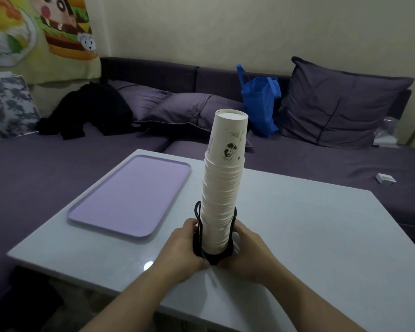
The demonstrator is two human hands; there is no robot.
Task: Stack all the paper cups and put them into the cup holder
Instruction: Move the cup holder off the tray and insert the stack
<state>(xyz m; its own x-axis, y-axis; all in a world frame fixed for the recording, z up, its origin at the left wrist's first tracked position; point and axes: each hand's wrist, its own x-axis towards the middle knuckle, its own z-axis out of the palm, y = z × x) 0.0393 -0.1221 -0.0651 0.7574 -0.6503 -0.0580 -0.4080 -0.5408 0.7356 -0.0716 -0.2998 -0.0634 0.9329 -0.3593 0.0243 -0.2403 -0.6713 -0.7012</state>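
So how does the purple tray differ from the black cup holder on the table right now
The purple tray lies flat and holds nothing; the black cup holder stands upright with the stack of paper cups in it. The tray is broad, solid and pale, the holder a narrow, dark open frame. Nobody touches the tray, while the left hand and right hand grip the holder. Both sit on the white table.

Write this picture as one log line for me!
cup stack: upside down in black cup holder | left hand: grips holder | right hand: grips holder | tray: bare
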